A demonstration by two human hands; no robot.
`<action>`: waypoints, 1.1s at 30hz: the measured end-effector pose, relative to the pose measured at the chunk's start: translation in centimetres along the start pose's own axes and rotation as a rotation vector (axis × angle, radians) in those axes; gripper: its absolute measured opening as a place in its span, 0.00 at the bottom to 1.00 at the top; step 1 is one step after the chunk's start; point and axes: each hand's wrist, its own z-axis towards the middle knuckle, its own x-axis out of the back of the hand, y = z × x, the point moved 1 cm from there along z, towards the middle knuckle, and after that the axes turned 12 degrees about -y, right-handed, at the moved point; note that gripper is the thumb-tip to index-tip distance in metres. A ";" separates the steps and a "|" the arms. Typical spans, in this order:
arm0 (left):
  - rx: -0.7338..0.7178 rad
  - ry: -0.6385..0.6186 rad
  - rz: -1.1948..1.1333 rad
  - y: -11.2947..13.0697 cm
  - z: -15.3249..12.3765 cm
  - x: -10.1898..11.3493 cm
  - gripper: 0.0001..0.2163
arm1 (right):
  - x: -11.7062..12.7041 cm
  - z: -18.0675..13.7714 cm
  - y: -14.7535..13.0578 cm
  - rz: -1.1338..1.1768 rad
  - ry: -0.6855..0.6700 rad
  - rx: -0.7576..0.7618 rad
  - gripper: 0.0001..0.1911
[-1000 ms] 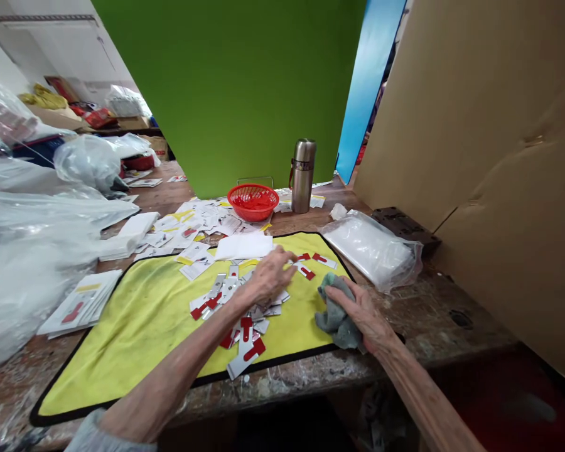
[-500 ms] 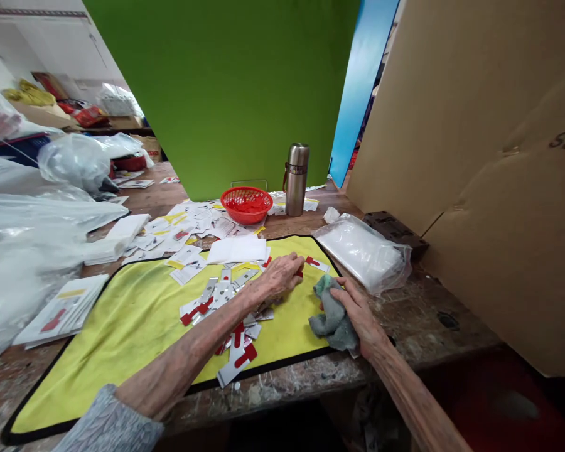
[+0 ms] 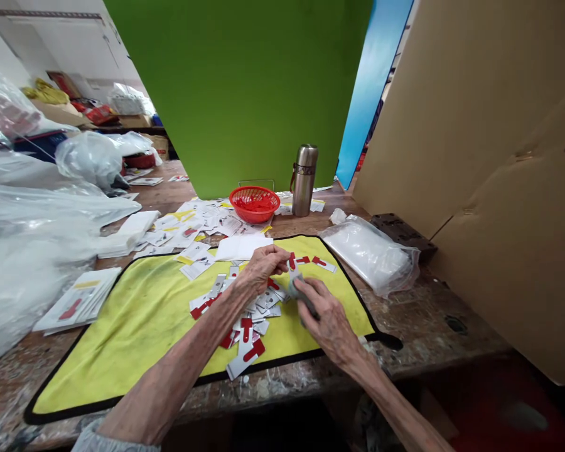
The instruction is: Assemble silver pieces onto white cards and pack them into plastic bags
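Red-and-silver pieces point(image 3: 247, 344) lie in a loose heap on the yellow mat point(image 3: 136, 326). The nearest of them reach its black front edge, close to the worn front edge of the table point(image 3: 428, 333). Just beyond the heap the two hands meet above the mat. The left hand point(image 3: 262, 265) has its fingers pinched narrowly on a single piece point(image 3: 292, 262), red end up, lifted clear of the heap. The right hand point(image 3: 324, 317) has its fingers curled around a grey cloth point(image 3: 295, 287), of which only a small part shows past the fingertips. The cloth touches the lower part of the single piece.

Past the hands, two more pieces point(image 3: 317, 262) lie flat near the mat's far right corner. A stack of white sheets point(image 3: 242, 246) overlaps the mat's far edge. To the left of the mat sits a pile of printed cards point(image 3: 75, 301), with large clear plastic bags point(image 3: 28, 251) heaped beside it. To the right lies a filled clear bag point(image 3: 371, 251), with a dark block point(image 3: 400, 227) behind it. Farther back, loose cards point(image 3: 188, 223) are scattered over the table. A red basket point(image 3: 254, 202) stands just beside a steel flask point(image 3: 304, 180). Behind both rises a green board point(image 3: 245, 88), and cardboard panels point(image 3: 475, 125) stand along the right side.
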 end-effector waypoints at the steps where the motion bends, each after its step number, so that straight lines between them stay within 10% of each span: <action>1: 0.007 0.004 -0.014 -0.1 -0.2 0.1 0.06 | 0.2 -0.3 0.3 0.050 -0.004 -0.057 0.17; 5: 0.007 -0.097 -0.074 -0.9 -1.0 -0.9 0.09 | 1.0 0.2 0.5 0.389 0.085 -0.254 0.17; 10: -0.027 -0.131 0.023 -1.3 -2.2 0.5 0.10 | 1.2 0.0 -0.3 0.592 -0.150 -0.347 0.15; 15: -0.078 0.005 0.802 -0.6 -1.1 2.4 0.06 | 2.4 -1.2 2.2 0.694 -0.009 -0.402 0.20; 20: -0.330 -0.223 1.314 -1.6 3.6 -3.1 0.11 | 2.5 -1.6 3.6 0.749 0.002 -0.406 0.21; 25: -0.371 -0.333 1.315 -2.5 6.1 -6.2 0.07 | 2.7 -2.1 3.6 0.838 0.034 -0.396 0.19; 33: -0.225 -0.303 0.939 -1.8 5.7 -4.7 0.03 | 2.9 -2.3 3.9 0.936 0.110 -0.450 0.17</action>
